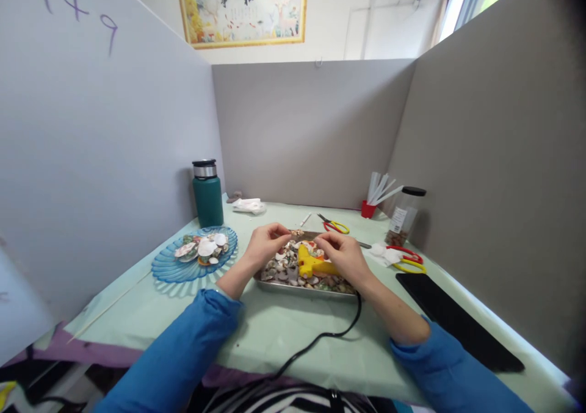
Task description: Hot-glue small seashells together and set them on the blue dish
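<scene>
Over the far side of a metal tray (297, 289) my left hand (269, 242) is closed in a pinch, with a small speckled shell (297, 233) at its fingertips. My right hand (344, 255) pinches too, its fingertips a short way from the left ones; what they hold, if anything, is too small to make out. Many small seashells (286, 272) fill the tray. A yellow hot glue gun (311, 262) lies on top of them, its handle partly hidden under my right hand. Its black cord (315, 338) runs toward the table's front edge.
On the left, a blue scalloped plate (165, 265) bears a cluster of shells (206, 248), near a green bottle (208, 196). Scissors (336, 225), a red cup of glue sticks (368, 208), a jar (405, 218), red-and-yellow-handled scissors (412, 260) and a black slab (458, 318) stand behind and right.
</scene>
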Tool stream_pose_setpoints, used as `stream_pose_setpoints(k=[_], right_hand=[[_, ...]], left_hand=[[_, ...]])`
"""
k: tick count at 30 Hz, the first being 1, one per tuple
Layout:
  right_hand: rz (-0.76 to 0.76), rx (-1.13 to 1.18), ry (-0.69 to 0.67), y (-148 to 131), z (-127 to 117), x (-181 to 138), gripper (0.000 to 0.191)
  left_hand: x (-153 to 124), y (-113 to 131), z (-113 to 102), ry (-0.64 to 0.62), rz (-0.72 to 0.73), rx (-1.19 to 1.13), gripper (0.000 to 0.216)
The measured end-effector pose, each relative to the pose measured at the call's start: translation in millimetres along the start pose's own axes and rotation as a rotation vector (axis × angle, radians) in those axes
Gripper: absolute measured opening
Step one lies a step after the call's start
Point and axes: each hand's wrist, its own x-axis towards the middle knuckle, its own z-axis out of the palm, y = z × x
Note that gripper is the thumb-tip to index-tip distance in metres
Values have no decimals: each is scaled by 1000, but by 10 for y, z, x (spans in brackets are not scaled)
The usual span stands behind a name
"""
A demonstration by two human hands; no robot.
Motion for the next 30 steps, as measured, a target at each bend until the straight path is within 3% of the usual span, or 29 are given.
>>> stream_pose_setpoints(k=[2, 5, 10, 13, 17, 22, 26, 30], right_hand=[[-20, -59, 5, 17, -20, 2, 25], [-43, -98, 0, 35, -30, 2, 26], [-62, -124, 2, 51, -11, -2, 26], [-55, -135, -3, 53, -2, -4, 27], [-53, -145, -4, 41, -5, -7, 28], [-57, -130, -5, 24, -8, -12, 29], [-62, -117, 5, 27, -20, 0, 31], [-93, -200, -31, 21, -131, 41, 31]], left_hand=[[56, -18, -203, 70, 33, 276, 18], [85, -39, -669, 145, 67, 573, 15], [-54, -158, -1521, 268, -200, 723, 23], [-145, -263, -1790, 288, -328, 804, 23], [-177, -393, -1846, 269, -392, 848, 24], [-191, -477, -1891, 271, -344, 877, 23], [-189, -332, -1900, 397, -234, 938, 24], [-118, -28, -1633, 360, -144, 879, 26]])
